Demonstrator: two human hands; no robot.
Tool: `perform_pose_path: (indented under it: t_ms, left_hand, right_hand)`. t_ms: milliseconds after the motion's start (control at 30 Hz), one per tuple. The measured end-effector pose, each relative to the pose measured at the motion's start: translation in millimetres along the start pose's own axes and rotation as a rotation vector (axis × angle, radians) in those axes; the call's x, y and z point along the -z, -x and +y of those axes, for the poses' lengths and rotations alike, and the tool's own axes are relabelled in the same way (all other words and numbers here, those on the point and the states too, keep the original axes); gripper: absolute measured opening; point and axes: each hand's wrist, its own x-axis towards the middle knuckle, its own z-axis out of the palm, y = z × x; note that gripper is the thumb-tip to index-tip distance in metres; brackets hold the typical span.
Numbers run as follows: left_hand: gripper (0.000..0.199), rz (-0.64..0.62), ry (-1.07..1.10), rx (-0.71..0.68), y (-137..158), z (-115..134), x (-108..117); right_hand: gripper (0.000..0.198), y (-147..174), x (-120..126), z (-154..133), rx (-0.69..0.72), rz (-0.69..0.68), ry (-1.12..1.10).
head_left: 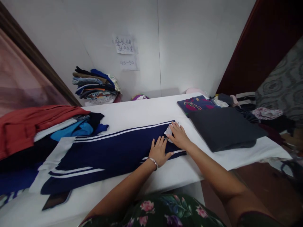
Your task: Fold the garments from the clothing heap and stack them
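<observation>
A navy knitted garment (pixel 113 148) with white stripes and a wide white band at its left end lies flat on the white-covered table (pixel 146 108). My left hand (pixel 159 153), with a bracelet at the wrist, rests on its right part, fingers stretched out. Close beside it, my right hand (pixel 178 136) lies with fingers spread over the garment's right end. Its fingertips touch a small white part there, partly covered by the hand. A small metal piece, perhaps a zipper pull, shows between the two hands. Neither hand grips the cloth visibly.
Left of the garment is a heap of clothes (pixel 42 126), red on top. A dark phone (pixel 56 200) lies near the front edge. Folded dark grey (pixel 227 129) and patterned (pixel 194 104) garments lie at right. Folded clothes (pixel 94 85) are stacked by the wall.
</observation>
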Motion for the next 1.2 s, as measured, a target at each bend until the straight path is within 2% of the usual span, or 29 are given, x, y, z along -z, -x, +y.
perform_pose_path:
  t_ms: [133,233,333,500,600,700,800,867,933,1033,1100,1200]
  left_hand:
    - [0.075,0.026,-0.021,-0.009,11,-8,-13]
    - [0.074,0.051,-0.019,-0.025,13,-12,-19]
    - [0.073,0.06,0.009,-0.019,14,-10,-20]
    - [0.073,0.07,0.15,-0.034,25,-8,-8]
    - [0.067,0.13,0.186,0.012,45,-26,10]
    - [0.061,0.243,0.12,0.178,80,-64,32]
    - [0.057,0.369,-0.002,0.437,126,-116,56]
    - [0.055,0.456,-0.084,0.627,160,-152,72]
    - [0.056,0.549,-0.146,0.819,190,-185,87]
    - [0.062,0.628,-0.118,1.088,223,-227,109]
    - [0.066,0.601,0.029,1.203,234,-249,120]
    - [0.064,0.526,0.335,1.288,237,-273,133]
  right_hand:
    - [0.065,-33,-24,4,-0.087,-0.064,0.055]
    - [0.065,-39,-43,18,-0.149,-0.139,0.088]
    - [0.065,-36,-55,29,-0.144,-0.139,0.115]
    - [0.064,-34,-62,36,-0.144,-0.119,0.153]
    - [0.063,-35,-66,40,-0.127,-0.106,0.17]
    - [0.064,-36,-69,48,-0.111,-0.1,0.188]
    - [0.062,-39,-69,52,-0.11,-0.101,0.198]
    - [0.056,-40,-66,45,-0.051,-0.076,0.202]
    - [0.053,-41,-63,26,0.041,-0.016,0.193]
    - [0.058,-41,-56,-19,0.177,0.04,0.129]
    - [0.06,-41,-53,-53,0.268,0.028,0.082]
    - [0.06,-42,-53,-95,0.368,-0.01,0.047]
